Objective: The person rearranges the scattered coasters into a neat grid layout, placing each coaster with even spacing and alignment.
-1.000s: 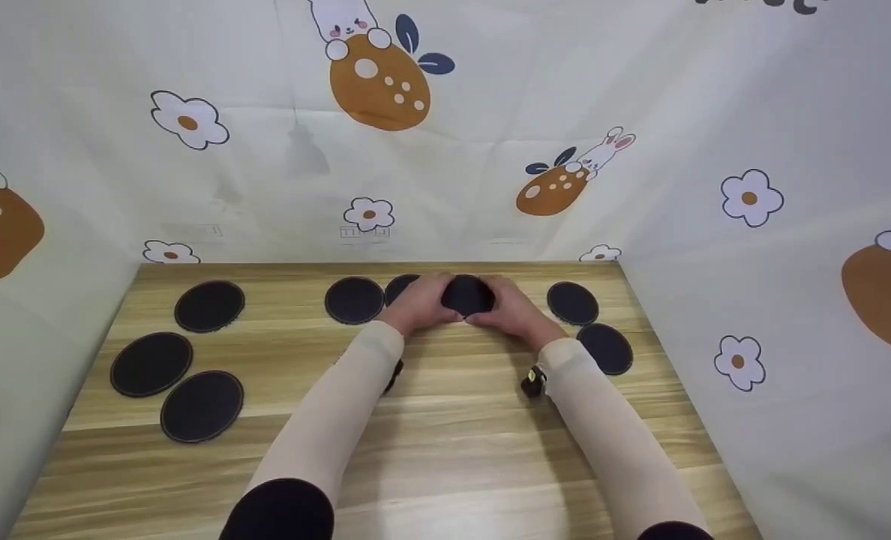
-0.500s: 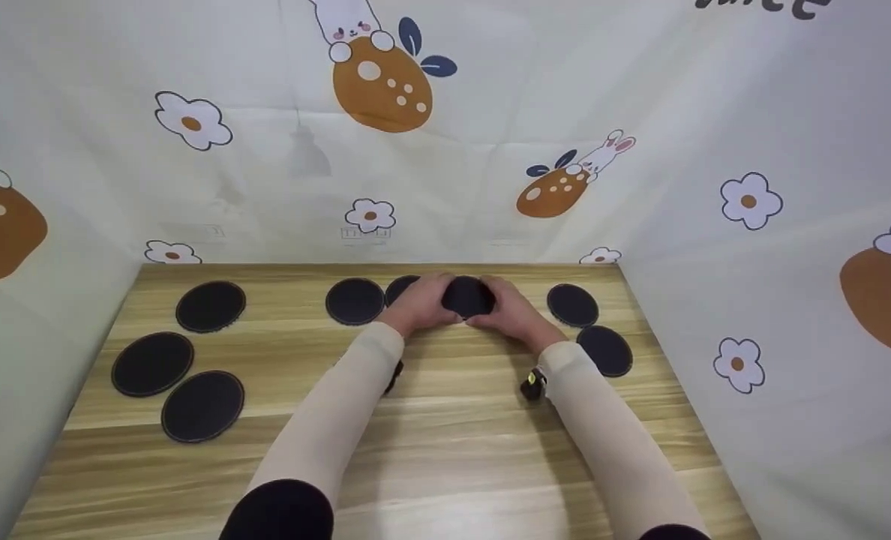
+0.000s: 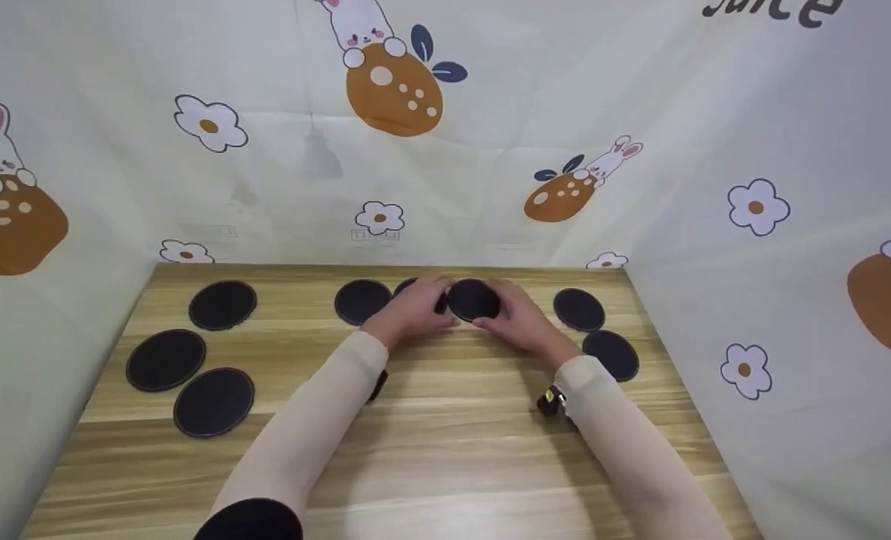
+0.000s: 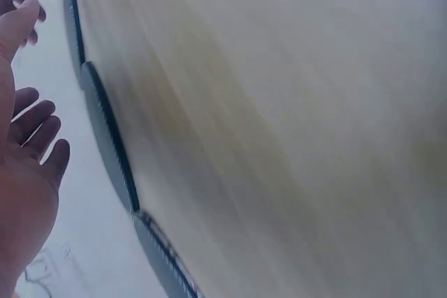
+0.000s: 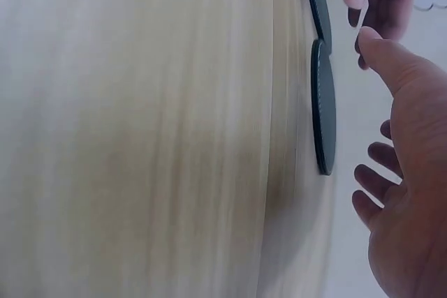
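Frames a round black stitched-edge coaster (image 3: 474, 301) between left hand (image 3: 419, 307) and right hand (image 3: 517, 315), near the far edge of the desk (image 3: 453, 450). Shows fingers (image 5: 374, 185) relaxed and parted on both sides, apparently gripping nothing. Could easily nudge the framed coaster into the half-hidden coaster (image 3: 404, 286) by the left hand, given edges seeming to touch in the left wrist view, and so ride one over the other. Could also drag the nearer coaster of the right pair (image 3: 615, 354) out of place with the right cuff (image 3: 583, 369), judging by their closeness in the head view. Might slip at so thin a rim when pinching, sliding rather than lifting.
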`<state>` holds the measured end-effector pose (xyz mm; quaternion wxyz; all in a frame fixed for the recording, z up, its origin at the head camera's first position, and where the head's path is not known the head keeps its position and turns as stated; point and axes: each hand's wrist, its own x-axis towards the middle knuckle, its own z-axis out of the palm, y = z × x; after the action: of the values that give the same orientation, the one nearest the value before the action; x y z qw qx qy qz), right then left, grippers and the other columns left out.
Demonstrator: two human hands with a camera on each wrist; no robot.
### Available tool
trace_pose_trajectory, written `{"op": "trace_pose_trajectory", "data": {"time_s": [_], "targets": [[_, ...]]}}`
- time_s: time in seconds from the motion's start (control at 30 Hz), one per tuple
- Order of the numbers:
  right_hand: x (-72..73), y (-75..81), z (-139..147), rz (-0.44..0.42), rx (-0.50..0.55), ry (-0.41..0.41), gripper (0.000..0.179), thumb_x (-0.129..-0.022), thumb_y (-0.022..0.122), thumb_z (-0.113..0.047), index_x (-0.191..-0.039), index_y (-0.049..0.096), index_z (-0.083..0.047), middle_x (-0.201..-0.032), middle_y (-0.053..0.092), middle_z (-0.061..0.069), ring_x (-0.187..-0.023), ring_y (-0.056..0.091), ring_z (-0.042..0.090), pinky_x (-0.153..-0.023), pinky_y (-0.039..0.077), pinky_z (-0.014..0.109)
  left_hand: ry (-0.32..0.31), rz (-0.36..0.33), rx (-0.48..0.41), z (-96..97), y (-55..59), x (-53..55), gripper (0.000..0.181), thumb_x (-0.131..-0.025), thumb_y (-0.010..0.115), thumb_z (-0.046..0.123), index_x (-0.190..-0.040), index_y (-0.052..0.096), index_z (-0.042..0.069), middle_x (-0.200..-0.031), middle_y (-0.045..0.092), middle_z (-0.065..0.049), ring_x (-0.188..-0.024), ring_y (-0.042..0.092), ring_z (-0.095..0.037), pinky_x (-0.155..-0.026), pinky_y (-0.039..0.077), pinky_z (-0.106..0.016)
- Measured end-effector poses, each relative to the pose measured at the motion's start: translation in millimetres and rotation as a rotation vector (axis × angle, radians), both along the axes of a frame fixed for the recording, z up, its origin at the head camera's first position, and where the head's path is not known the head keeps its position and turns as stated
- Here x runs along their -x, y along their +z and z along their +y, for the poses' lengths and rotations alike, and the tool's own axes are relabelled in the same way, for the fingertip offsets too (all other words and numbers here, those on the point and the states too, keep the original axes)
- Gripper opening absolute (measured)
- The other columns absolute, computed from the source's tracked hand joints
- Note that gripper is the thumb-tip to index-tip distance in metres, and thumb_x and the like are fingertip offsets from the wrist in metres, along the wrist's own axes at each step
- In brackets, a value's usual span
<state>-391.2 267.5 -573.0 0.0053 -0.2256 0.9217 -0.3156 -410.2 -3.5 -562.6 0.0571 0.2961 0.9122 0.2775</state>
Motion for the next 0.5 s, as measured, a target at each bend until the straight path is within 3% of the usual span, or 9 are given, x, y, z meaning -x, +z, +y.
{"op": "trace_pose_trajectory", "data": {"time_s": [0.17,0.5], "targets": [[-21.5,1.2,6,-0.011,0.003,-0.004,0.087,-0.098,0.085,-0.041,-0.165,0.047,-0.001,-0.170,0.045,0.023,-0.160,0.038,0.041,-0.132,0.027,0.054,0.001,-0.001,0.021,-19.7,5.1,-17.7,0.084,-0.101,0.082,0.042,-0.166,0.046,0.003,-0.171,0.045,-0.017,-0.160,0.038,-0.034,-0.132,0.031,-0.047],[-47.6,-1.7,14,0.024,-0.027,-0.017,0.086,-0.100,0.082,-0.046,-0.167,0.047,-0.005,-0.172,0.043,0.023,-0.160,0.036,0.044,-0.132,0.026,0.059,0.008,0.053,0.018,-62.0,3.7,-53.0,0.087,-0.098,0.084,0.040,-0.165,0.046,-0.001,-0.173,0.041,-0.022,-0.160,0.037,-0.042,-0.132,0.028,-0.052]]}}
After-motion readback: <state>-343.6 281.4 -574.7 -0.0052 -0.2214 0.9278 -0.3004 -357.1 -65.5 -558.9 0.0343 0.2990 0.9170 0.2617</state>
